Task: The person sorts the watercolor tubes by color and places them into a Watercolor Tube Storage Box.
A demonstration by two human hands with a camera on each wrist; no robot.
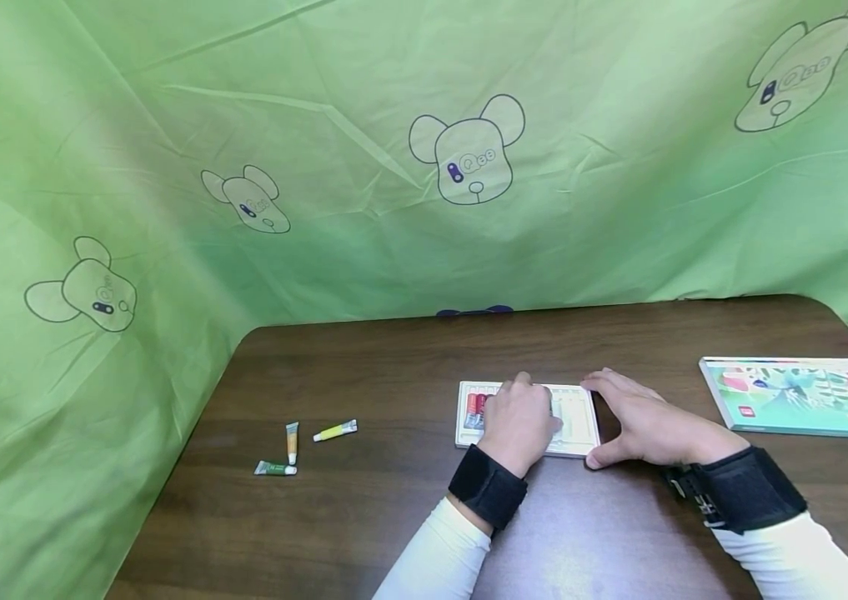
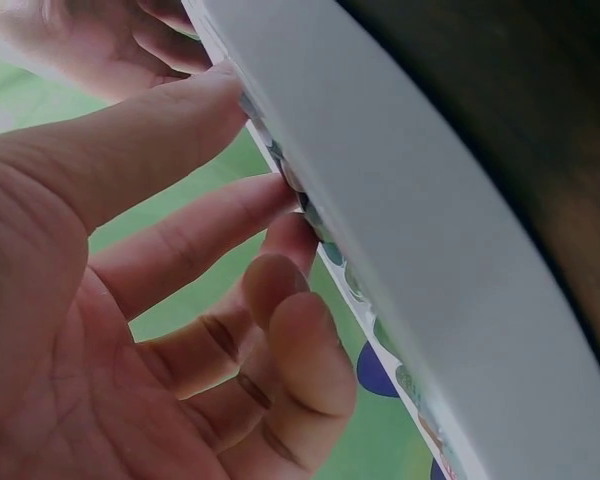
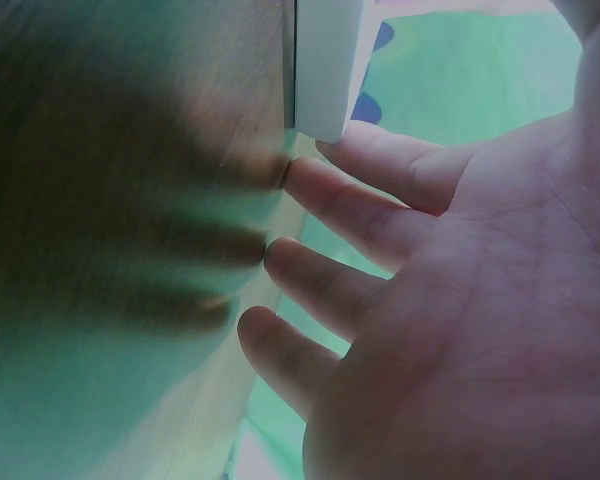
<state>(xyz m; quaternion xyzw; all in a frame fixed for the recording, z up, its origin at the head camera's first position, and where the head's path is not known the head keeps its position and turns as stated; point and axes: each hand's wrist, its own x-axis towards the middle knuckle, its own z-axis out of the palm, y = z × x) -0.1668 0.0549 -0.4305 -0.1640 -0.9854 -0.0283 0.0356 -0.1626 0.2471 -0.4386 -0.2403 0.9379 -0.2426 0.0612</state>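
A white tray point(image 1: 581, 417) of small paint tubes lies on the table, red tubes point(image 1: 475, 408) showing at its left end. My left hand point(image 1: 519, 423) is over its middle and hides part of the row. In the left wrist view, the thumb point(image 2: 170, 125) and first fingertips reach in over the tray's rim among the tubes, the other fingers curled. Whether they pinch a tube, I cannot tell. My right hand point(image 1: 644, 423) holds the tray's right end between thumb and forefinger, one at each corner. Its other fingers point(image 3: 325, 285) spread down by the tabletop in the right wrist view.
Three loose paint tubes lie on the left of the table: an orange one point(image 1: 292, 443), a green one point(image 1: 275, 469) and a yellow one point(image 1: 336, 431). A flat turquoise box point(image 1: 806, 398) lies at the right. Green printed cloth point(image 1: 363, 250) hangs behind the table.
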